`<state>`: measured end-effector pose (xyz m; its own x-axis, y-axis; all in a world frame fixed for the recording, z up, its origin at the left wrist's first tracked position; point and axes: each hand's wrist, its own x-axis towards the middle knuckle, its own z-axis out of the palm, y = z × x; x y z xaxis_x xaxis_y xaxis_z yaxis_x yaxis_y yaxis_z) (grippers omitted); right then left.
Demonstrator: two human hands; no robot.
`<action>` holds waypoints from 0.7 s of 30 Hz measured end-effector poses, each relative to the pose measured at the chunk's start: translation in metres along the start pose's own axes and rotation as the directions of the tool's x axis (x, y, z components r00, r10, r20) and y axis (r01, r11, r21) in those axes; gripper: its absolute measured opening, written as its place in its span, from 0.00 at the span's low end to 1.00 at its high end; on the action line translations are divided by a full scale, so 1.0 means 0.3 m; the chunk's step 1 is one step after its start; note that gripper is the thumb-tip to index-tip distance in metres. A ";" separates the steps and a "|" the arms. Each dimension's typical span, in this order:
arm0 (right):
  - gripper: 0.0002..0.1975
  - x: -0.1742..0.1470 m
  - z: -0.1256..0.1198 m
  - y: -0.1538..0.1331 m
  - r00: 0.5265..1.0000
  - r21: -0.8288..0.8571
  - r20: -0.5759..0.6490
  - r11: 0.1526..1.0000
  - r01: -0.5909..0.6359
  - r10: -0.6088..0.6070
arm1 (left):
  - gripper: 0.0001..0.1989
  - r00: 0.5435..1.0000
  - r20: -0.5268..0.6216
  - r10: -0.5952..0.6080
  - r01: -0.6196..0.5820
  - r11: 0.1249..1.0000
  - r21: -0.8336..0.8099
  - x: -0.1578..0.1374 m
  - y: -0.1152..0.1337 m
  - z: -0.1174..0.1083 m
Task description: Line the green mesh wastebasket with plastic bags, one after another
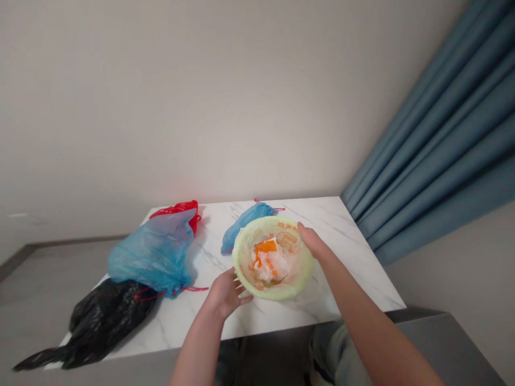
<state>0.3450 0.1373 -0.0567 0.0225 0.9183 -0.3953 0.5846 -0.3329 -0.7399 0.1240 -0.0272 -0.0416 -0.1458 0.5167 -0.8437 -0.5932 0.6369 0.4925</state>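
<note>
A pale green trash bin (240, 252), lined with a thin translucent plastic bag with orange print, is tilted so that its mouth faces me. Crumpled white wrapping (277, 262) and an orange piece (266, 246) lie inside it. My right hand (309, 238) grips the rim at the upper right, thumb towards the inside and the other fingers hidden behind. Low on the left side, my left hand (230, 292) is placed against the outer wall with fingers partly spread and partly hidden by the bin. Whether the base rests on the white marbled table (322, 214) is hidden.
Behind the bin lies a small blue bag (247, 217) with red drawstrings. On the left are a large filled blue bag (153, 254), a red bag (193, 209) behind it and a black bag (108, 321) overhanging the edge. A blue curtain (434, 134) hangs at right.
</note>
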 end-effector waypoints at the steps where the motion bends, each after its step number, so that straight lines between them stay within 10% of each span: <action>1: 0.30 0.000 0.008 -0.009 1.000 -0.040 -0.001 0.999 0.009 -0.009 | 0.08 1.000 0.000 0.014 -0.014 1.000 -0.002 0.000 0.001 -0.002; 10: 0.29 -0.018 0.061 -0.033 0.997 -0.214 -0.063 0.976 0.038 -0.052 | 0.07 0.991 -0.076 0.111 -0.115 0.992 -0.044 -0.009 0.013 0.010; 21: 0.21 -0.039 0.057 0.010 0.992 0.173 0.033 0.978 0.118 -0.126 | 0.09 0.993 0.005 0.115 -0.115 0.993 -0.033 -0.004 0.033 -0.001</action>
<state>0.3325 0.1219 -0.0636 -0.0778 0.9453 -0.3169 0.4344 -0.2540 -0.8642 0.1181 -0.0217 -0.0357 -0.2087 0.5897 -0.7802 -0.5981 0.5542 0.5789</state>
